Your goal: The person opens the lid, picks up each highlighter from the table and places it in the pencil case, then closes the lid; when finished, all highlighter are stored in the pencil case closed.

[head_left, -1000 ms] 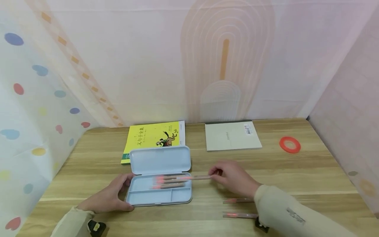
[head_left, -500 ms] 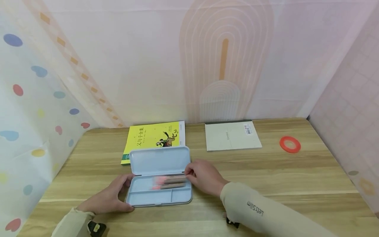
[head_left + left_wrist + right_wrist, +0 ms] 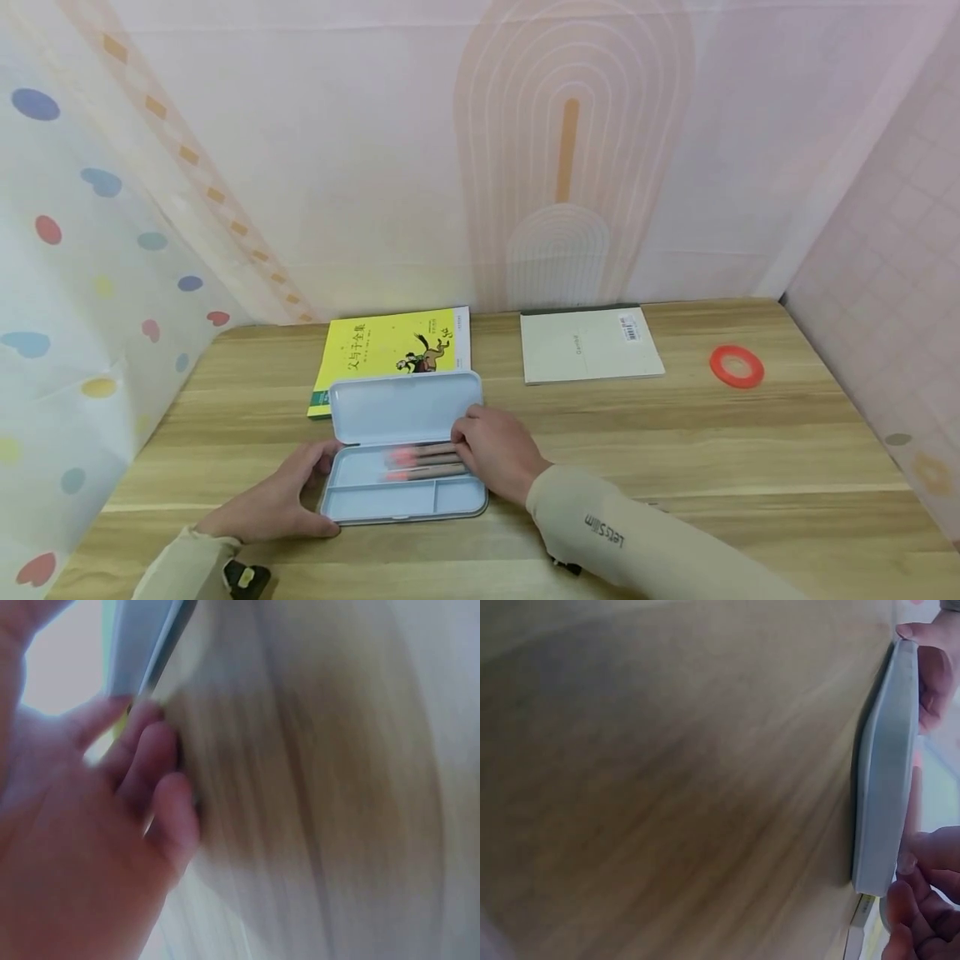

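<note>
A light blue pencil case (image 3: 381,502) lies with its lid raised; its tray has one long compartment at the back and two smaller ones in front. My left hand (image 3: 273,498) grips the case's left end, thumb at the front corner and fingers at the back. Over the right end of the long compartment, my right hand (image 3: 498,452) pinches a slim tan pen (image 3: 438,448) with a reddish tip end pointing left. Similar pens (image 3: 437,472) lie beside it in that compartment. In the right wrist view, fingertips (image 3: 907,862) hold the pen right at the case's rim.
Behind the case lies a yellow book (image 3: 367,346), with the lid overlapping its front edge. A pale notebook (image 3: 592,350) is at the back, and a red ring-shaped roll (image 3: 719,364) sits to its right. My right sleeve (image 3: 600,529) covers part of the table.
My right hand has moved left with the pen, from the table right of the case to over the long compartment. My left hand has stayed on the case.
</note>
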{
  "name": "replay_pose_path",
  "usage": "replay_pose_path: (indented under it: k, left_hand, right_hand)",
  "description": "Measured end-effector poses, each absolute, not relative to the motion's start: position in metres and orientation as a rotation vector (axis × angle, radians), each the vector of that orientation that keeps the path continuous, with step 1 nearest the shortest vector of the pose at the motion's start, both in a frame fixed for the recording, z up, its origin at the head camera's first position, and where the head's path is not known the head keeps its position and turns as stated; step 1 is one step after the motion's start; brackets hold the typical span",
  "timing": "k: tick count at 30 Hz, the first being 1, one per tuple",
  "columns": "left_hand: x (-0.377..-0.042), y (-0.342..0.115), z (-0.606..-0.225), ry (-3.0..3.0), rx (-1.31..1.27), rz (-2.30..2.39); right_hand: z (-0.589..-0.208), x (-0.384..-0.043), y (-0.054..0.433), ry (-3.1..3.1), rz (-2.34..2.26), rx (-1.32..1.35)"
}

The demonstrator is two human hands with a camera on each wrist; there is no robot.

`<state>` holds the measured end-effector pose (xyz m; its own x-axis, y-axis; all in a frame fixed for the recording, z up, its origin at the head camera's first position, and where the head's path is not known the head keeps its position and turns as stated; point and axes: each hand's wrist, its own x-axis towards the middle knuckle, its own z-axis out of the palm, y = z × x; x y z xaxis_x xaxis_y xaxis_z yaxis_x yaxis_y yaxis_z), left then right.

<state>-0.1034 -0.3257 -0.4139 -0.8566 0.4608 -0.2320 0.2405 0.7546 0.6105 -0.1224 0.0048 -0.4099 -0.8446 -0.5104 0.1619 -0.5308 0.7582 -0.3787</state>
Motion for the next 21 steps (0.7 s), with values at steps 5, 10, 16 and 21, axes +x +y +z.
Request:
replay_pose_path:
  k: [5,10,16,21]
  left_hand:
    - [-0.1044,-0.3255,-0.4144,2.573,0.531,0.828]
    - [-0.1047,-0.3253,-0.4138,2.563,0.529,0.830]
    - [-0.1036,-0.3252,-0.4135,2.567,0.532,0.840]
    - [-0.1029,-0.3251,-0.4133,2.570,0.538,0.844]
  right_hand:
    - [-0.4130,-0.1239,0.0029,-2.862,0.614,0.848]
    - [-0.4161,-0.1236,0.0026,-2.833,0.604,0.854]
    - [-0.4163,-0.1226,0.0032,-2.829,0.636,0.856]
    - [-0.4155,-0.1214,0.0015,-2.860,0.625,0.863]
